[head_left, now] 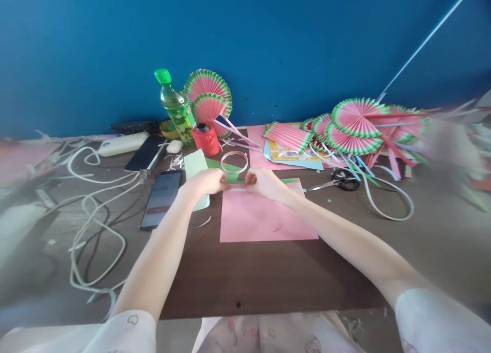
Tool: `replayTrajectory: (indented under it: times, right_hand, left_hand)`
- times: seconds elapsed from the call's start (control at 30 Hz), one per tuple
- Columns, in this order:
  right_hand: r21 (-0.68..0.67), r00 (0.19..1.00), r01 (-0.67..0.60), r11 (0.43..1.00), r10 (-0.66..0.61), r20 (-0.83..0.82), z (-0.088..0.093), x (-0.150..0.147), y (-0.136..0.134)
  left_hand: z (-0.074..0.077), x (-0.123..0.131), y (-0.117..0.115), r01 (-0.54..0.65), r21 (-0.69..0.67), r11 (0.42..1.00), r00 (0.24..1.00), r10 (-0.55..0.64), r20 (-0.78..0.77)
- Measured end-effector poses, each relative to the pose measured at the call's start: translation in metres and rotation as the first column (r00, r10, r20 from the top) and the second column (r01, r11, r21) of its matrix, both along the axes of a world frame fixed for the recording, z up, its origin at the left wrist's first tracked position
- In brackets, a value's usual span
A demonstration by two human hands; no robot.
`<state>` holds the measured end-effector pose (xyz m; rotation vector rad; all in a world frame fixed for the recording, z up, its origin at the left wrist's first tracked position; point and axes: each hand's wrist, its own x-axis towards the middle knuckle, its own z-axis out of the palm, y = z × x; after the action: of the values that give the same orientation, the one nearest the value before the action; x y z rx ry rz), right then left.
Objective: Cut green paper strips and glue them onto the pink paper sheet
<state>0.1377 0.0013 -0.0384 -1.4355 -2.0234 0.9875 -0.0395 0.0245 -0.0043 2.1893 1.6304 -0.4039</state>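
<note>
A sheet of pink paper lies flat on the table in front of me, with a green paper edge showing along its far side. Across that far side runs a thin whitish strip, which looks like tape. My left hand has its fingers closed at the strip's left end, near the sheet's far left corner. Close beside it, my right hand pinches the strip, fingers curled. Just beyond both hands rests a ring-shaped roll of tape. Light green paper lies partly under my left wrist.
Scissors and several pink-and-green pleated paper fans lie to the right. Further left stand a green-capped bottle and a red-wrapped object. A phone and looping white cables occupy the left side.
</note>
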Motion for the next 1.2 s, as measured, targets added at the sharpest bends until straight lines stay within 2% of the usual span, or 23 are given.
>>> replayTrajectory:
  times: [0.43, 0.6, 0.77, 0.93, 1.07, 1.2]
  right_hand:
    - [0.000, 0.999, -0.008, 1.000, 0.008, 0.049, -0.002, -0.003, -0.001]
    - [0.055, 0.987, -0.025, 0.998, 0.016, 0.157, -0.006, -0.002, 0.001]
    - [0.085, 0.960, -0.024, 0.996, -0.001, 0.279, -0.006, 0.004, 0.005]
    - [0.053, 0.962, -0.025, 0.998, 0.010, 0.273, -0.008, 0.007, 0.009]
    - [0.069, 0.969, -0.053, 0.996, 0.034, 0.246, -0.011, 0.009, 0.011]
    - [0.071, 0.979, -0.079, 0.994, 0.064, 0.196, -0.007, 0.011, 0.009]
  left_hand:
    - [-0.002, 0.000, 0.000, -0.025, -0.022, 0.999, 1.000, 0.025, 0.001]
    - [-0.005, -0.001, 0.001, -0.014, -0.013, 1.000, 1.000, 0.014, -0.019]
    - [-0.008, -0.006, 0.006, -0.053, 0.012, 0.999, 0.999, 0.053, -0.001]
    - [-0.010, -0.012, 0.009, -0.050, -0.023, 0.998, 0.995, 0.052, 0.085]
    - [-0.006, -0.014, 0.008, -0.058, -0.057, 0.997, 0.993, 0.063, 0.095]
    - [-0.005, -0.019, 0.009, -0.047, -0.093, 0.995, 0.991, 0.058, 0.122]
